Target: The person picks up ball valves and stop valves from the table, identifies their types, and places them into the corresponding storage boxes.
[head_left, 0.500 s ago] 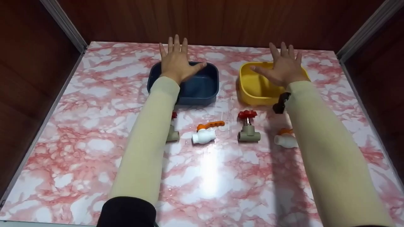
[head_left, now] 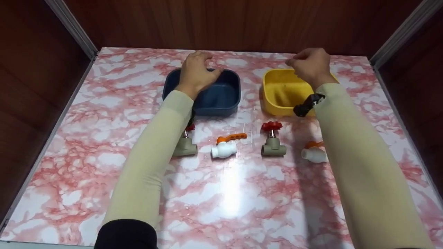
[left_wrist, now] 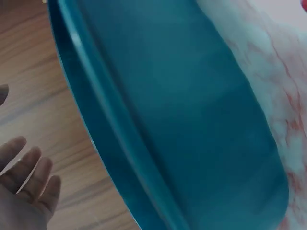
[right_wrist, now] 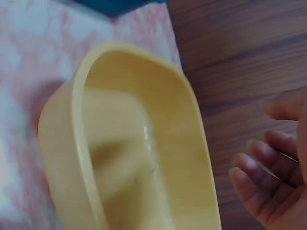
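My left hand (head_left: pixel 197 74) hovers over the left side of a dark blue plastic bin (head_left: pixel 216 111), its fingers bent loosely and holding nothing. In the left wrist view, the hand (left_wrist: pixel 26 191) shows separated fingers beyond the bin's rim (left_wrist: pixel 110 115). Over the far right part of a yellow plastic bin (head_left: pixel 277 110) is my right hand (head_left: pixel 313 65), also loosely curled. The right wrist view shows a gap between thumb and fingers of that hand (right_wrist: pixel 273 177), beside the yellow bin (right_wrist: pixel 60 139). Both bins have nothing visible inside.
Nearer me lie two grey-green valves with red handwheels (head_left: pixel 186 148) (head_left: pixel 273 147), and two white ball valves with orange levers (head_left: pixel 224 150) (head_left: pixel 314 155). My forearms partly cover the outer ones. Wooden panels (head_left: pixel 221 24) enclose the marbled tabletop (head_left: pixel 86 166) behind and at the sides.
Both hands had straight, spread fingers; these have now bent inward. The left forearm has shifted slightly left, uncovering more of the left red-wheeled valve. Bins and valves stay in place.
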`<state>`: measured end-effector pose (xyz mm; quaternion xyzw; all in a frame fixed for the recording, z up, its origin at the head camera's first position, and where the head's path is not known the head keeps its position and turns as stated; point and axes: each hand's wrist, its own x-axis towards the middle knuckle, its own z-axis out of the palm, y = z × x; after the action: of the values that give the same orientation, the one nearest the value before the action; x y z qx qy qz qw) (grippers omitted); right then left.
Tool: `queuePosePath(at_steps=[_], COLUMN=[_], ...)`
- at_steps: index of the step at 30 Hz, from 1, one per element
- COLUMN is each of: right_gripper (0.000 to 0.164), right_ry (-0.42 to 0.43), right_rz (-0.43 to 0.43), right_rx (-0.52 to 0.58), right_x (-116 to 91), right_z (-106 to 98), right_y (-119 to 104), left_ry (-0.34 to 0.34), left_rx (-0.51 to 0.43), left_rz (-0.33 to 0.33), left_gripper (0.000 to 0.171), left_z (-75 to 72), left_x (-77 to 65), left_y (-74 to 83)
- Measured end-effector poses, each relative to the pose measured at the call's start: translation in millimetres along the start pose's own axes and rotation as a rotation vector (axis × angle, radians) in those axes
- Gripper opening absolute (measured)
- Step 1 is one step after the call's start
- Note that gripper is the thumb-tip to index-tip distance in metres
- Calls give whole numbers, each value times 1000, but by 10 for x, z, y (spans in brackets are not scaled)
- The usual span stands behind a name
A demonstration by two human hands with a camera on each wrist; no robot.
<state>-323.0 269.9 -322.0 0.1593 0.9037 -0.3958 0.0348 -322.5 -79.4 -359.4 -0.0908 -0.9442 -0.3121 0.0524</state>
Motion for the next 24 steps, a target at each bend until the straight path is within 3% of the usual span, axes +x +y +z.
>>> queuePosePath(at_steps=[14,24], right_gripper=[48,41], right_ry=[-171,-220], right_rz=[-59,-82], right_rx=[55,46], right_x=[-109,-169], right_z=[140,250], right_y=[-227,-255], left_ry=[-13,-44], left_rx=[-109,-115], left_rz=[-21,-53], left_gripper=[60,63], left_z=[-170,-202], left_x=[-248,-434], left_y=[-10,-45])
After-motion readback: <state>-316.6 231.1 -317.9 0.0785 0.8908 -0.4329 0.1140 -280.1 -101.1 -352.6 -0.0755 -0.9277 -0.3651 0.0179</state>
